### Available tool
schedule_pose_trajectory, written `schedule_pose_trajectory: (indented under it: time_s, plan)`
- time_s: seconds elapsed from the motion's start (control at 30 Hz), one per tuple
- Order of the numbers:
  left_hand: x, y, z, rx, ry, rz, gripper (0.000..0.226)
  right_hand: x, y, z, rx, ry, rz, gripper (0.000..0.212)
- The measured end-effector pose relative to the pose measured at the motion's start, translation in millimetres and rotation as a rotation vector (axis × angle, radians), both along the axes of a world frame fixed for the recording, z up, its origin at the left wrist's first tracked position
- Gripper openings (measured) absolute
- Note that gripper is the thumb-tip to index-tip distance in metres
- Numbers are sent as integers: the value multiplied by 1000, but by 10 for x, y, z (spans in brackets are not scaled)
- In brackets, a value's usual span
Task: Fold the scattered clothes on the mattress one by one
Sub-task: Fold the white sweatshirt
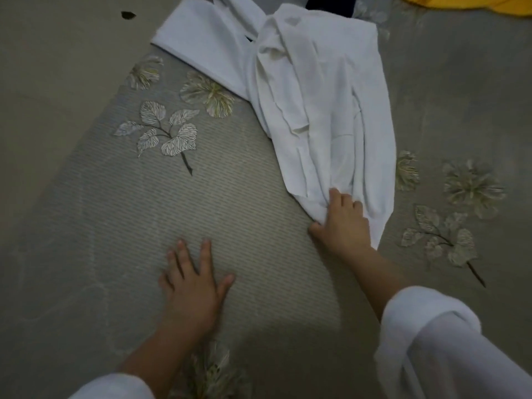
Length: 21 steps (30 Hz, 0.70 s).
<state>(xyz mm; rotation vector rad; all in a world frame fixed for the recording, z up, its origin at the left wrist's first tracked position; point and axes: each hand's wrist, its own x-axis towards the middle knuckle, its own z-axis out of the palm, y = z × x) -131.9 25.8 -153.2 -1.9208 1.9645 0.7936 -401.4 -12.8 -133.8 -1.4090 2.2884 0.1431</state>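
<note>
A crumpled white garment (pixel 305 90) lies stretched across the grey leaf-patterned mattress (pixel 121 214), running from the top centre down toward the right. My right hand (pixel 342 223) grips the garment's near end, fingers curled into the bunched cloth. My left hand (pixel 193 286) rests flat on the bare mattress to the left, fingers spread, holding nothing. Both forearms show rolled white sleeves at the bottom of the view.
A dark navy cloth (pixel 331 4) peeks out at the top edge behind the white garment. A yellow cloth (pixel 472 4) lies at the top right corner. A small dark spot (pixel 128 15) marks the sheet at the upper left.
</note>
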Motion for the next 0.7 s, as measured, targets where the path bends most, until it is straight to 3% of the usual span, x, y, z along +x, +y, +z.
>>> schedule_pose_trajectory:
  time_s: [0.07,0.17,0.33,0.47,0.57,0.7]
  plan:
    - [3,3,-12,-29,-8,0,94,-30,-22,-78,-110,120,34,41]
    - [-14,-37,11,33,-67,-33,87,-76,-66,-24,-197,52,-58,8]
    - [-14,-155,183,167,-99,-106,88,368,326,391,-96,-145,-45,8]
    - [187,-250,500,319,102,-109,86,898,885,751,-28,-362,-98,2]
    - [278,-124,897,192,317,-128,93,1099,1128,1171,-21,-507,-215,12]
    - [265,153,1450,-18,524,-269,106,1212,1284,1943,-37,-588,-175,22]
